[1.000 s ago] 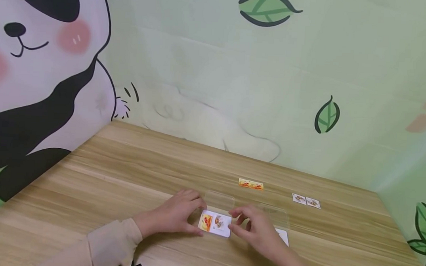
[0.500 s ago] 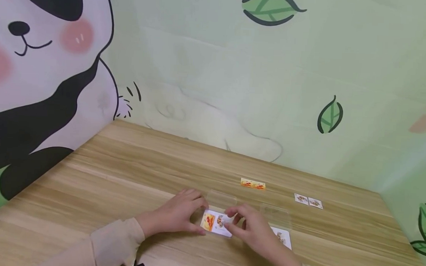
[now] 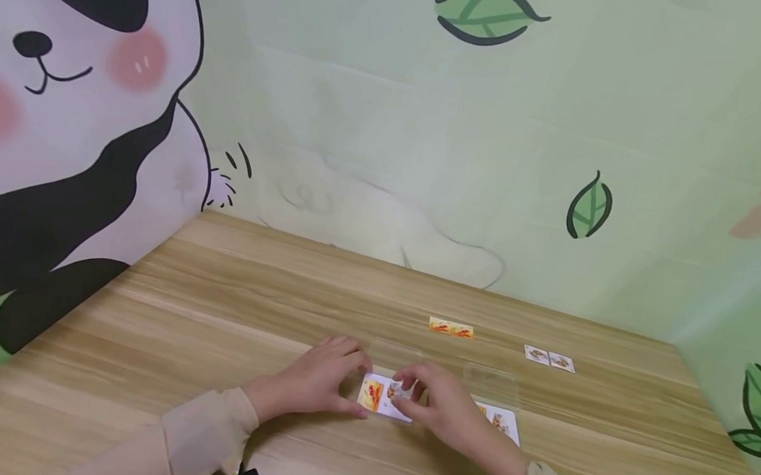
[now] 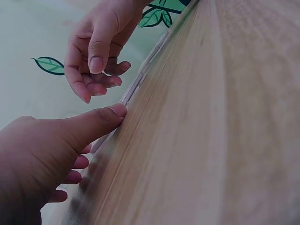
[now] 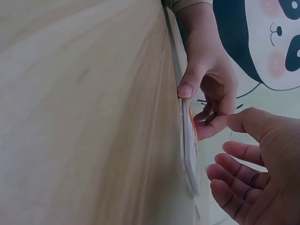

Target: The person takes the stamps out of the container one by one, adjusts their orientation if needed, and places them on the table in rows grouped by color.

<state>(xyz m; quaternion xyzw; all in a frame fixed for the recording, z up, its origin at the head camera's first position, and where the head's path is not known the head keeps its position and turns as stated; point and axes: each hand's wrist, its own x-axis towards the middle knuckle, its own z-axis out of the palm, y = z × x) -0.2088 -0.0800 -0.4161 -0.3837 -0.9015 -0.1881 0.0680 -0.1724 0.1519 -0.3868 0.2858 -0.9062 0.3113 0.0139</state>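
Note:
A flat white case (image 3: 382, 412) lies on the table, an orange picture card (image 3: 371, 394) in its left half and a white picture card (image 3: 393, 392) in its right. A clear flap (image 3: 393, 351) lies just beyond it. My left hand (image 3: 315, 378) holds the case's left end, thumb at the near corner and fingers at the far one. In the left wrist view that thumb (image 4: 96, 124) presses on the case edge. Loosely bent, my right hand (image 3: 439, 408) hovers over the right half and partly hides it. The right wrist view shows nothing between its fingers (image 5: 236, 168).
A second white case (image 3: 506, 424) with a clear flap (image 3: 491, 384) lies to the right, partly behind my right hand. Farther back lie two orange cards (image 3: 451, 328) and two white cards (image 3: 549, 358). The wooden table (image 3: 224, 301) meets a painted wall (image 3: 334, 122).
My right hand has moved left, from the case's right edge to over its right half. More of the second case has come into view. My left hand keeps its hold.

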